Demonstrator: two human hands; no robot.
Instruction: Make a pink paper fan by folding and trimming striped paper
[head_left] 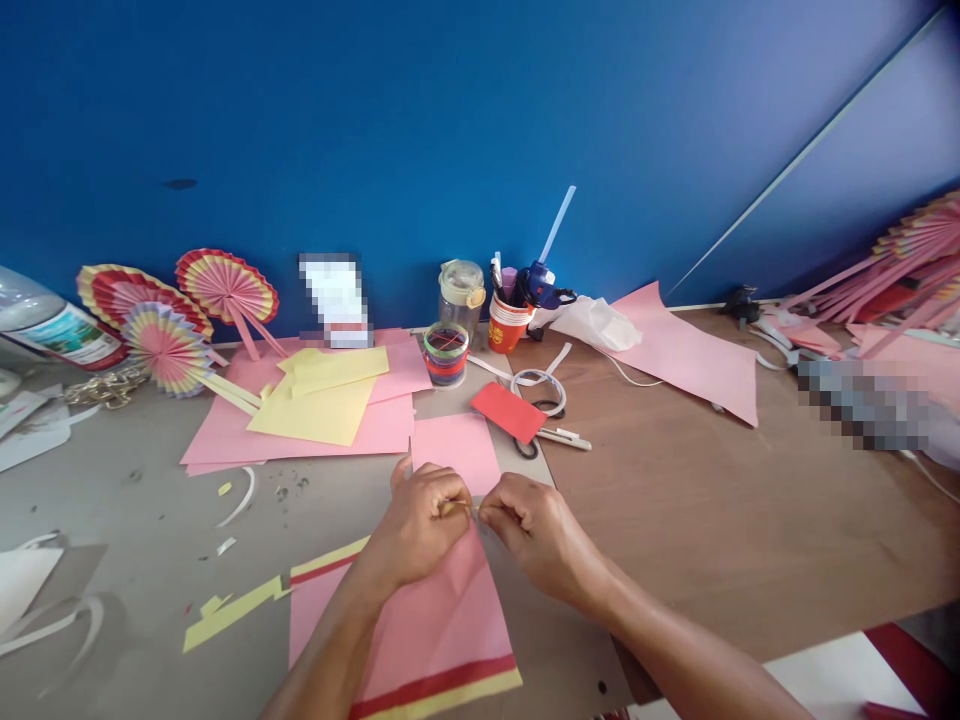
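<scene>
Pink sheet (450, 610), creased and banded red and yellow along opposite edges, lies on the tabletop (712, 520) under the left hand (431, 515), which pinches a small yellowish piece (454, 508). Beside it, the right hand (536, 530) has its fingertips closed, presumably for fine control, any hold indiscernible. Beyond, a red card (508, 410) and red cup (508, 328) probably sit there for easy reach.

At nine o'clock the edge crops a clear cylindrical plastic bottle (64, 328); toward six, the left hand (424, 520) hides part of a red-and-yellow-edged pink rectangular paper sheet (442, 625).
</scene>
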